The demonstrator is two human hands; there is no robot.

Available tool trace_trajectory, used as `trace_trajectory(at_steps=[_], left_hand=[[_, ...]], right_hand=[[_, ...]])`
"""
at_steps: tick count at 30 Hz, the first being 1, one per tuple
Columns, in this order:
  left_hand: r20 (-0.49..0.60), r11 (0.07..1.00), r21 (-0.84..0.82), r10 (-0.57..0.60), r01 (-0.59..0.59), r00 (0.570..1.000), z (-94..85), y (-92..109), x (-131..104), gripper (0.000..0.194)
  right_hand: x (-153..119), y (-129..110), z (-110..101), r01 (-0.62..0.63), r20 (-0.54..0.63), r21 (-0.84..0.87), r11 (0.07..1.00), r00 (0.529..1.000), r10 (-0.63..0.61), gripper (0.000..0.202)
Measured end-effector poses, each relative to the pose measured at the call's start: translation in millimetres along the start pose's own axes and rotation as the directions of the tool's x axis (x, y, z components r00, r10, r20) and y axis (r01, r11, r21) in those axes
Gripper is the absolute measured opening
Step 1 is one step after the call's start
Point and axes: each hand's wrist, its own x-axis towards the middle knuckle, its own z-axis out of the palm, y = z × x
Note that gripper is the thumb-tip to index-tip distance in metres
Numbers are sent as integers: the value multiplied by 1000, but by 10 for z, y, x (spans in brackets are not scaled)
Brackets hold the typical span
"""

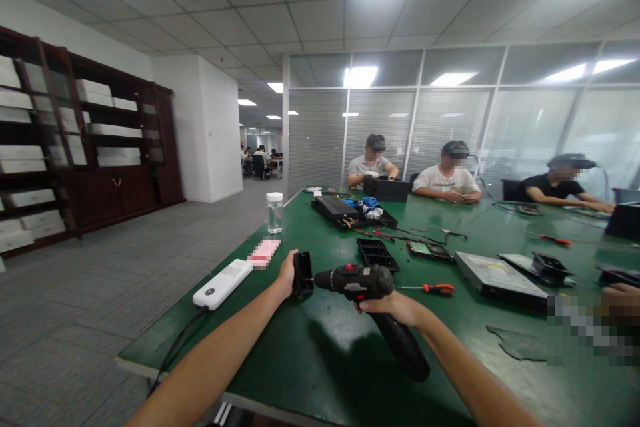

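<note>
My left hand (pixel 287 273) grips a small black open-sided plastic part (pixel 303 275), holding it upright above the green table (pixel 280 347). In my right hand (pixel 393 307) is a black cordless drill (pixel 355 281), its fingers wrapped round the handle. The drill points left, and its bit reaches the inner side of the black part; whether it touches a screw is too small to tell. Just behind the drill lies a black frame (pixel 377 253) with several openings.
A white power bank (pixel 223 285) with a cable, a lidded jar (pixel 275 213) and an orange screwdriver (pixel 439 289) lie around my hands. A silver disc drive (pixel 500 278) is at right. Several people sit beyond; a person's hand (pixel 620 300) shows at the right edge.
</note>
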Motion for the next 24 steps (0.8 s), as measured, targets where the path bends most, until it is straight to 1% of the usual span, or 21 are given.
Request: trace_trajectory(at_steps=[3,10,15,20,24], left_hand=[[4,1000,-9,3,-3,1000,-4,-3,11,37],[-17,999,-15,-47,47,999,-10,9,6,36],[-1,999,-5,-37,37,999,-8,10,8,36],[-8,998,-29,-56,56,998,1,21,-2,37],[-17,999,-11,-46,46,999,14,34,-30,36]], right_hand=[[-1,-7,2,6,10,-5,1000,1000,-6,31],[-2,9,-8,-14,3,-68,998,1000,14,31],[5,32,-17,-13,1,-71,997,1000,13,34],[8,33,-19,-8,9,-69,998,1000,8,35],[6,26,-17,-17,13,-75,997,1000,18,34]])
